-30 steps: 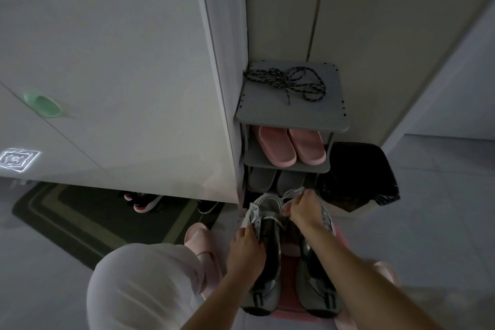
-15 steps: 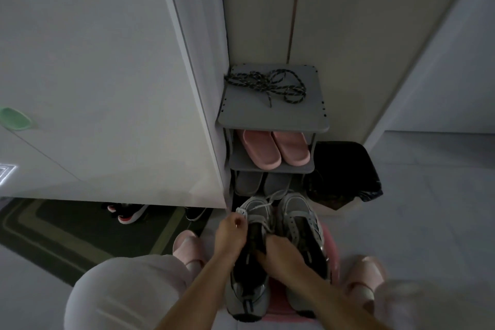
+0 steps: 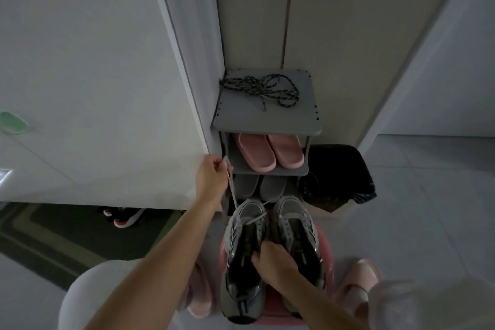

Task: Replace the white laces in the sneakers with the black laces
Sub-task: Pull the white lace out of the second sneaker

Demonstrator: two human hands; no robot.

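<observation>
Pinching the white lace (image 3: 232, 191) between curled fingers (image 3: 217, 165), your left hand (image 3: 211, 182) sits at 10 o'clock from the left sneaker (image 3: 245, 289), and the lace runs straight from it down to that sneaker's toe end. Your right hand (image 3: 273, 260) has its fingers curled into the same sneaker's opening, gripping it, with the right sneaker (image 3: 297, 225) just beside it on the pink stool (image 3: 326, 249). The black laces (image 3: 261, 88) lie tangled on top of the grey shoe rack (image 3: 267, 122) at 12 o'clock, well apart from both hands.
</observation>
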